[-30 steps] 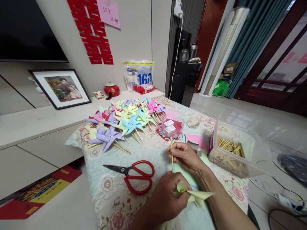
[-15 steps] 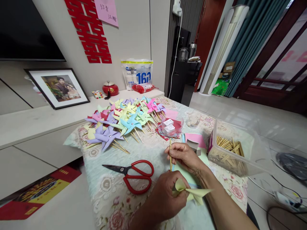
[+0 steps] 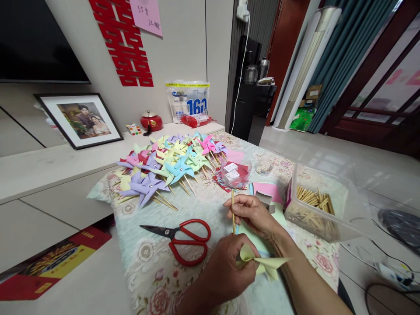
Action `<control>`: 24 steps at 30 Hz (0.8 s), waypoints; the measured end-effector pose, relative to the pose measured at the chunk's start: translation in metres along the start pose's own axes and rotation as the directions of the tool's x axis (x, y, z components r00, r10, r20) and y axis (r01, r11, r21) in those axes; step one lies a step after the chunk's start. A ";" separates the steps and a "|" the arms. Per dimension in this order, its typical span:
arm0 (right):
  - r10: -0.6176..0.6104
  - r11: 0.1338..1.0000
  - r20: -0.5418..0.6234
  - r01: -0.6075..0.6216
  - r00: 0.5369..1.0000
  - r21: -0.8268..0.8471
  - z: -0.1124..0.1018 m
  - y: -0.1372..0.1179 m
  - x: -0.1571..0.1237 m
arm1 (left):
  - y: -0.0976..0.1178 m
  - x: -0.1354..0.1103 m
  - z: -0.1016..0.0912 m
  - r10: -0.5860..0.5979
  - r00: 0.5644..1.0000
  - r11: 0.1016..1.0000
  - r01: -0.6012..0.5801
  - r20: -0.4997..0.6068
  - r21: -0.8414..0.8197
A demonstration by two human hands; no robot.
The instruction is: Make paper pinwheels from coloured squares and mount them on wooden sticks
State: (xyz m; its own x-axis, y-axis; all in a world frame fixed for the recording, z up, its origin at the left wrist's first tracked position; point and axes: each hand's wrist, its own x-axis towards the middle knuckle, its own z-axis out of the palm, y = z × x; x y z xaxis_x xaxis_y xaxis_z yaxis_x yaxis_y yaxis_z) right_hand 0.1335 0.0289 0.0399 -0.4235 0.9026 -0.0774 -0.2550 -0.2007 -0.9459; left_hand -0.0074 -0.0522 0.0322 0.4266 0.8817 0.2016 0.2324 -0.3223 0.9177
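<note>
My left hand [image 3: 229, 264] is closed on a pale yellow paper pinwheel [image 3: 271, 264], whose folded blades stick out to the right of the fingers. A thin wooden stick [image 3: 233, 210] rises from beside that hand. My right hand [image 3: 247, 211] pinches the stick between thumb and fingers, just above the left. Where the stick meets the pinwheel is hidden by my left hand. Red-handled scissors [image 3: 190, 240] lie with blades partly apart to the left of my hands. Under my right forearm are pale green paper sheets [image 3: 278, 218].
Finished pinwheels [image 3: 177, 164] are heaped at the table's back left. A clear round container [image 3: 235, 173] holds small white boxes. At right stands a clear plastic bin [image 3: 311, 210] of wooden sticks. A framed photo [image 3: 82, 120] leans on the cabinet.
</note>
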 end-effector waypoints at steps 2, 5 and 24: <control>0.025 0.999 0.046 -0.023 0.999 -0.030 -0.001 0.001 -0.001 | -0.001 0.000 0.000 -0.013 1.000 1.000 0.013 -0.007 -0.015; 0.061 0.995 0.102 -0.052 0.993 -0.091 -0.001 0.002 -0.001 | -0.001 0.001 -0.001 -0.046 0.999 0.997 0.045 -0.007 -0.058; -0.062 0.931 -0.205 -0.018 0.977 -0.365 0.005 0.018 0.011 | 0.000 -0.003 -0.006 -0.167 0.918 0.850 0.319 0.360 -0.420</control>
State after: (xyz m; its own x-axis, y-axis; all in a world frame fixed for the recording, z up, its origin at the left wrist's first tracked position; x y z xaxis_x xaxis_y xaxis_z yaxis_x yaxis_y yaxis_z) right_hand 0.1201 0.0337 0.0237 -0.2197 0.9721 -0.0818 0.0873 -0.0639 -0.9941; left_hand -0.0142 -0.0528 0.0337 0.6672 0.7392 -0.0917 -0.0332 0.1525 0.9877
